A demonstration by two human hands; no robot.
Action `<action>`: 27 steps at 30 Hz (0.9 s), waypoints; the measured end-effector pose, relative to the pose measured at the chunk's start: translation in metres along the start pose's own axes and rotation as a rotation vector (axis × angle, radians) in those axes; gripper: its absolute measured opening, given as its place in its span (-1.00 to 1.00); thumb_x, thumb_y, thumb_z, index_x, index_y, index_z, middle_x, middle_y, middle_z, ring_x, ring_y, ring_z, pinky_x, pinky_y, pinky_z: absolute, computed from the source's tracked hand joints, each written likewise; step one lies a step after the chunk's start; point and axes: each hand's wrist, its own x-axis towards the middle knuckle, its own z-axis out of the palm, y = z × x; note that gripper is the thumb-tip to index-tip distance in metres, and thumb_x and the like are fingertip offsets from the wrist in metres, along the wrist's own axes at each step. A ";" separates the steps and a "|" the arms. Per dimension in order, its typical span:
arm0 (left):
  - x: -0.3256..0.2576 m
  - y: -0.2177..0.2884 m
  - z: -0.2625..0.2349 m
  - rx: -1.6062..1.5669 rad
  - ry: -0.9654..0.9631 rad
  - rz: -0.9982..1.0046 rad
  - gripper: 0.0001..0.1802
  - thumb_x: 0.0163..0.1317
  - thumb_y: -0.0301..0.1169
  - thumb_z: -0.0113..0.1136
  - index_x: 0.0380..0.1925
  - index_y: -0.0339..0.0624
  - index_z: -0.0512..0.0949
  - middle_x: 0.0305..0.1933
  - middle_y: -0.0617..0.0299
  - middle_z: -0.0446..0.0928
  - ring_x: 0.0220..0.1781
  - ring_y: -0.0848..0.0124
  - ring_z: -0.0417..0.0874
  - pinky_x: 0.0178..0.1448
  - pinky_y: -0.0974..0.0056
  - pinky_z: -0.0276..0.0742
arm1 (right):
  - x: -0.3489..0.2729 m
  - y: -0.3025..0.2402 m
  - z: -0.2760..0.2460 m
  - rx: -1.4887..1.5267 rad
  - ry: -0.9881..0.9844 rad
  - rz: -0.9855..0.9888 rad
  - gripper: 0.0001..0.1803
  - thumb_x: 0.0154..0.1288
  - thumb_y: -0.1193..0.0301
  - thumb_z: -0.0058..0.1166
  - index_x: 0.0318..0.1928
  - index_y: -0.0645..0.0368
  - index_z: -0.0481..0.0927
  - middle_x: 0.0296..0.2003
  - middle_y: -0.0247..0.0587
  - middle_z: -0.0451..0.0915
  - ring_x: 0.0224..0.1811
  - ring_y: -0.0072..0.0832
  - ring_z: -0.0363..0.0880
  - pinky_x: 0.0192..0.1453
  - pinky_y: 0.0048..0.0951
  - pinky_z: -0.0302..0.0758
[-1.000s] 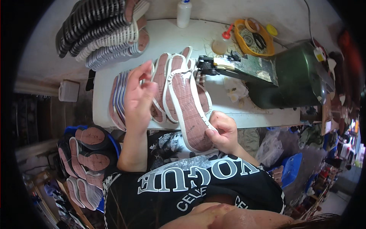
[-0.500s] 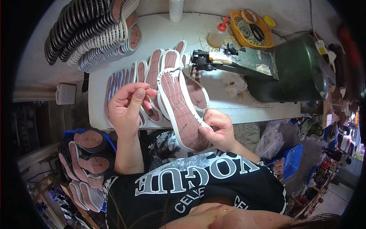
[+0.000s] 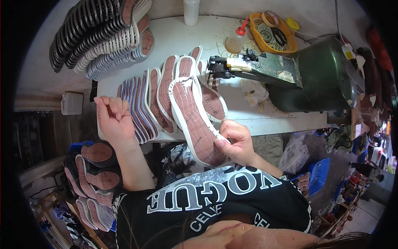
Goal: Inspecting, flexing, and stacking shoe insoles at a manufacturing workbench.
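My right hand (image 3: 234, 142) grips the near end of a white-rimmed shoe sole (image 3: 194, 118) with a reddish-brown stitched insole; it lies tilted over the table's front edge. My left hand (image 3: 112, 117) hovers at the table's left front corner, fingers loosely curled and holding nothing, beside a fanned row of similar soles (image 3: 154, 101) leaning on one another. The far end of the held sole lies close to the head of a green sewing machine (image 3: 306, 72).
A white table (image 3: 182, 39) carries stacks of soles (image 3: 99, 33) at the back left, a squeeze bottle (image 3: 236, 40), a white bottle (image 3: 191, 10) and an orange basket (image 3: 277, 31). More soles (image 3: 97, 174) are piled low at my left. Bags and clutter lie at right.
My left hand has let go of the sole row and swung left and down to the table's corner. The right hand keeps hold of the sole, which now lies lower toward me.
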 end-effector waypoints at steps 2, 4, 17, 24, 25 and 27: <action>0.001 -0.016 0.021 0.194 0.219 0.009 -0.76 0.43 -0.29 -0.12 -0.15 -0.26 0.39 -0.24 0.15 0.48 -0.40 0.46 0.39 -0.20 0.35 0.30 | 0.000 0.002 0.004 0.019 -0.008 0.007 -0.79 0.11 0.47 0.22 -0.57 0.25 0.48 -0.56 -0.31 0.39 -0.51 -0.53 0.31 -0.43 -0.48 0.21; -0.001 -0.036 0.044 0.359 0.345 -0.049 -0.62 0.43 -0.31 -0.13 0.13 -0.33 0.30 0.10 0.02 0.42 -0.10 0.39 0.48 0.13 0.28 0.31 | 0.003 -0.001 0.005 -0.006 0.043 0.021 -0.80 0.09 0.47 0.24 -0.57 0.24 0.51 -0.57 -0.32 0.39 -0.51 -0.51 0.32 -0.42 -0.47 0.22; 0.002 -0.055 0.089 0.067 -0.156 -0.678 -0.44 0.35 -0.29 0.07 0.23 -0.33 0.16 -0.28 0.26 0.52 -0.45 0.59 0.55 -0.36 0.53 0.50 | 0.038 -0.031 -0.004 -0.138 -0.056 -0.157 -0.87 0.10 0.54 0.22 -0.30 0.26 0.63 -0.46 -0.27 0.57 -0.44 -0.57 0.50 -0.36 -0.55 0.43; 0.008 -0.047 0.098 0.127 -0.290 -0.834 -0.50 0.40 -0.12 -0.07 0.05 -0.38 0.29 -0.76 0.33 0.29 -0.89 0.61 0.18 -0.80 0.55 0.09 | 0.050 -0.038 -0.007 0.153 0.022 0.128 -0.89 0.28 0.54 0.11 -0.28 0.35 0.62 -0.51 -0.30 0.57 -0.53 -0.66 0.53 -0.43 -0.64 0.47; 0.007 -0.046 0.100 0.157 -0.311 -0.857 -0.51 0.39 -0.12 -0.06 0.03 -0.38 0.31 -0.77 0.35 0.29 -0.89 0.63 0.18 -0.80 0.56 0.06 | 0.050 -0.038 -0.009 0.156 0.030 0.126 -0.89 0.28 0.54 0.11 -0.28 0.35 0.62 -0.51 -0.30 0.57 -0.53 -0.66 0.53 -0.43 -0.64 0.47; 0.003 -0.048 0.100 0.160 -0.311 -0.871 -0.51 0.39 -0.11 -0.05 0.03 -0.38 0.32 -0.78 0.37 0.29 -0.88 0.65 0.17 -0.80 0.56 0.04 | 0.052 -0.034 -0.015 0.140 -0.037 0.089 -0.86 0.31 0.50 0.09 -0.32 0.35 0.61 -0.56 -0.34 0.56 -0.52 -0.69 0.52 -0.44 -0.66 0.44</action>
